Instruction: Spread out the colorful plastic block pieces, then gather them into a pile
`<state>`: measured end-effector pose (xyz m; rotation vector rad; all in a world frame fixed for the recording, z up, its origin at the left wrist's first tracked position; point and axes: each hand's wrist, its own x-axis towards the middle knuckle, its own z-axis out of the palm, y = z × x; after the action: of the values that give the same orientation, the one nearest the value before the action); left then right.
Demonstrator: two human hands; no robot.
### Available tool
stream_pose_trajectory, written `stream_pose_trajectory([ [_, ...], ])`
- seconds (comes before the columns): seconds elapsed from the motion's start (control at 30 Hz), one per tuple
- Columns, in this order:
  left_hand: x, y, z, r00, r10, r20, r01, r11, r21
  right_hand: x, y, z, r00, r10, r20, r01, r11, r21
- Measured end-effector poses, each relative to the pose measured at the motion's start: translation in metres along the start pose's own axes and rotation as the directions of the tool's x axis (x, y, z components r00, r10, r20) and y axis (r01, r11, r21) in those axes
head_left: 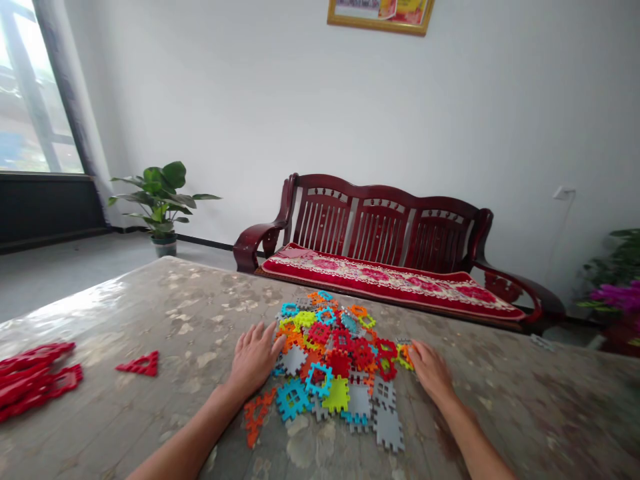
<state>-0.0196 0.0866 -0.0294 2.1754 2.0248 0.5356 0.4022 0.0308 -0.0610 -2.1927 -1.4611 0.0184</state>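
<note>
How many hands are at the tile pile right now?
2: the left hand at the left edge of the pile of plastic tiles, the right hand at its right edge; no others show.

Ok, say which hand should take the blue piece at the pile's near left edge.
Left, probably: the left hand lies beside that blue piece, while the right hand sits across the pile.

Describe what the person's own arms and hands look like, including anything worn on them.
The left forearm and right forearm are bare, with no sleeves in view. The left hand and right hand wear no gloves, and no watch or bracelet shows.
</note>
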Motion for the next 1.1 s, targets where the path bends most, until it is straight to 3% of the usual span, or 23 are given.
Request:
stream_pose_trajectory([
  [0.1,-0.003,0.006,0.006,0.996,0.083,0.013,-0.082,0.994,-0.073,-0.010,-0.033,0.012,0.997,-0.076,0.009,0.075,0.991,0.113],
  [0.2,-0.004,0.007,0.008,0.992,0.128,-0.005,-0.127,0.981,-0.146,-0.013,-0.060,0.018,0.999,-0.052,0.002,0.050,0.978,0.203],
  [0.3,-0.003,0.005,0.009,0.991,0.128,-0.028,-0.130,0.955,-0.266,-0.013,-0.071,0.019,1.000,0.006,0.015,-0.010,0.952,0.305],
  [0.47,0.001,0.004,0.011,0.972,0.198,-0.129,-0.236,0.809,-0.539,-0.014,-0.083,0.004,0.999,0.042,-0.035,-0.025,0.922,0.385],
  [0.6,-0.001,0.007,0.009,0.944,0.225,-0.241,-0.327,0.727,-0.604,-0.015,-0.110,-0.013,0.993,-0.012,-0.121,0.064,0.899,0.434],
  [0.67,-0.002,0.009,0.007,0.927,0.251,-0.279,-0.372,0.710,-0.597,-0.017,-0.127,-0.019,0.986,-0.114,-0.121,0.161,0.837,0.524],
  [0.77,-0.004,0.008,0.005,0.913,0.296,-0.282,-0.408,0.697,-0.590,-0.023,-0.143,-0.024,0.963,-0.263,-0.059,0.225,0.666,0.711],
  [0.87,-0.002,0.004,0.000,0.937,0.233,-0.260,-0.344,0.741,-0.577,-0.029,-0.135,-0.025,0.975,-0.218,-0.040,0.169,0.616,0.769],
  [0.97,0.002,-0.002,-0.010,0.965,0.051,-0.259,-0.170,0.870,-0.463,-0.030,-0.098,-0.019,0.997,-0.030,-0.068,0.069,0.714,0.697],
  [1.1,0.006,-0.014,-0.025,0.958,-0.189,-0.214,0.152,0.972,-0.180,-0.029,-0.030,-0.001,0.983,0.076,-0.165,0.027,0.838,0.545],
])
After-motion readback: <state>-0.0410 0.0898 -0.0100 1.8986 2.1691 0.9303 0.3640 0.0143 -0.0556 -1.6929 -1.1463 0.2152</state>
